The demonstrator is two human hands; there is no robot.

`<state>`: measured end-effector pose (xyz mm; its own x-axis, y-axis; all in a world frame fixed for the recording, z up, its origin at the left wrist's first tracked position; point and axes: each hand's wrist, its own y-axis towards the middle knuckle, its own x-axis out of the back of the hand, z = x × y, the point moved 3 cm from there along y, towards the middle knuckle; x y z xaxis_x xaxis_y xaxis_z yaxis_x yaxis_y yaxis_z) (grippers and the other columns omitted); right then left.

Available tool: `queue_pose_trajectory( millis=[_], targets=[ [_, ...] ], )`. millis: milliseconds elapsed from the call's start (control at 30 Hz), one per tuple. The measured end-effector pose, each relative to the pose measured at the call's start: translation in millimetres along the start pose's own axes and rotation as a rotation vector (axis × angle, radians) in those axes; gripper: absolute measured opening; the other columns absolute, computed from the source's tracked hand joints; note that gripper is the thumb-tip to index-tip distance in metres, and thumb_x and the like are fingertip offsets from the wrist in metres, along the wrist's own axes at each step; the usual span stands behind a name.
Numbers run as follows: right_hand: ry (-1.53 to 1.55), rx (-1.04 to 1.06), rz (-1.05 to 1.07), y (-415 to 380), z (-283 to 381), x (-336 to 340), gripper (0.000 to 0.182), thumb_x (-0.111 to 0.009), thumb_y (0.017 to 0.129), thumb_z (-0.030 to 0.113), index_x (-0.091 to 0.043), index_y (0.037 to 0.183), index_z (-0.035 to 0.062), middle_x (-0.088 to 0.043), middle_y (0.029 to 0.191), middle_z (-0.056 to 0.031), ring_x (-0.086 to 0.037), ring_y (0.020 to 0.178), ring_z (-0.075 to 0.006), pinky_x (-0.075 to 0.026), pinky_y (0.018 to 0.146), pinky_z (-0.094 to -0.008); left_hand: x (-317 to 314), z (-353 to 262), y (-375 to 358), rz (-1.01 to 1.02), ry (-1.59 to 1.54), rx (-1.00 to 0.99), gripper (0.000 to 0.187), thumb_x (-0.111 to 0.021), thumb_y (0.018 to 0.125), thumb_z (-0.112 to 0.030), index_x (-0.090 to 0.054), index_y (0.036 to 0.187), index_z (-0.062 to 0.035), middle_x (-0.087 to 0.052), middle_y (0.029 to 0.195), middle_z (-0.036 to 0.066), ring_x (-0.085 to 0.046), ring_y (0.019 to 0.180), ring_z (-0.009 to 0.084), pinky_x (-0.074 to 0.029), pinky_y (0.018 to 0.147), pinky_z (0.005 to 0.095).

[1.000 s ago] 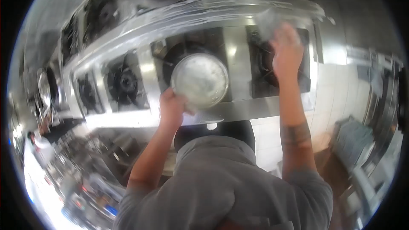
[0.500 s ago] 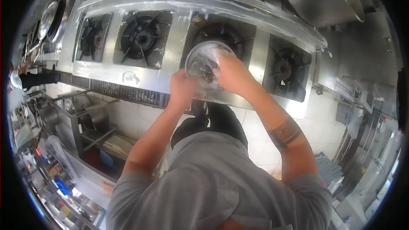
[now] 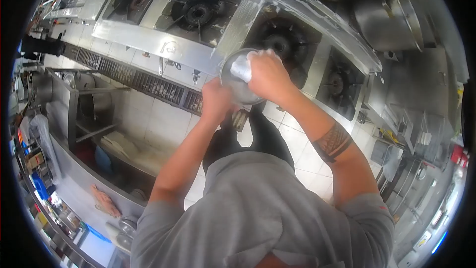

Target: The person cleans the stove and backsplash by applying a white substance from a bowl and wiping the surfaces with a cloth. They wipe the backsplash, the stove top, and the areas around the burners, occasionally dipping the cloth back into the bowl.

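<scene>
A round metal bowl [image 3: 240, 92] is held in front of my body, over the front edge of the stove [image 3: 198, 54]. My left hand [image 3: 216, 100] grips its left rim, with the fingers closed. Inside the bowl, my right hand [image 3: 267, 74] is closed on a white soapy cloth or sponge [image 3: 241, 67], pressed to the upper part of the bowl. Foam shows around the right fingers. Which of the two the white thing is, I cannot tell.
Several black burners [image 3: 199, 12] line the stove, which has foam streaks. Large metal pots [image 3: 382, 20] stand at the upper right. A floor grate [image 3: 134, 75] runs along the stove's foot. At the left are a metal rack [image 3: 74, 109] and a counter [image 3: 74, 181].
The view has turned, and the stove sits higher and tilted. My right hand has shifted within the bowl, and the white thing now shows clearly. My left hand stays on the rim.
</scene>
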<state>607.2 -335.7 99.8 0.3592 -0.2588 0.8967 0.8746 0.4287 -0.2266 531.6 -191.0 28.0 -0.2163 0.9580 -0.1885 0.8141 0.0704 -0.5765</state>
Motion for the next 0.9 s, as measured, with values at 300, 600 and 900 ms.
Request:
queue_pose_trajectory(
  millis=[300, 600, 900],
  targets=[
    [0.014, 0.134, 0.18, 29.4, -3.9, -70.6, 0.043, -0.064, 0.076, 0.005, -0.062, 0.119, -0.0019, -0.066, 0.108, -0.0276, -0.062, 0.108, -0.0432, -0.05, 0.092, -0.0489, 13.0, 29.3, 22.7, -0.147, 0.016, -0.015, 0.024, -0.054, 0.078, 0.003, -0.063, 0.099, 0.0108, -0.068, 0.084, 0.018, -0.067, 0.061, 0.024, -0.057, 0.044, 0.0343],
    [0.297, 0.102, 0.356, 89.3, -11.9, -146.9, 0.078, -0.061, 0.081, 0.009, -0.032, 0.152, -0.0031, -0.058, 0.132, -0.0346, -0.054, 0.13, -0.0435, -0.041, 0.11, -0.0468, 47.7, 45.9, 49.7, -0.321, -0.152, -0.031, 0.031, -0.053, 0.078, 0.001, -0.067, 0.104, 0.0109, -0.07, 0.088, 0.019, -0.069, 0.064, 0.0255, -0.059, 0.045, 0.036],
    [-0.093, 0.283, 0.234, 100.8, 33.2, -101.0, 0.06, -0.076, 0.077, 0.016, -0.058, 0.135, 0.0109, -0.066, 0.118, -0.0269, -0.061, 0.116, -0.0427, -0.053, 0.094, -0.0483, 65.8, 31.0, 53.1, -0.41, -0.224, -0.087, 0.022, -0.059, 0.079, 0.0, -0.063, 0.098, 0.0106, -0.066, 0.083, 0.017, -0.066, 0.059, 0.0244, -0.055, 0.042, 0.0349]
  ],
)
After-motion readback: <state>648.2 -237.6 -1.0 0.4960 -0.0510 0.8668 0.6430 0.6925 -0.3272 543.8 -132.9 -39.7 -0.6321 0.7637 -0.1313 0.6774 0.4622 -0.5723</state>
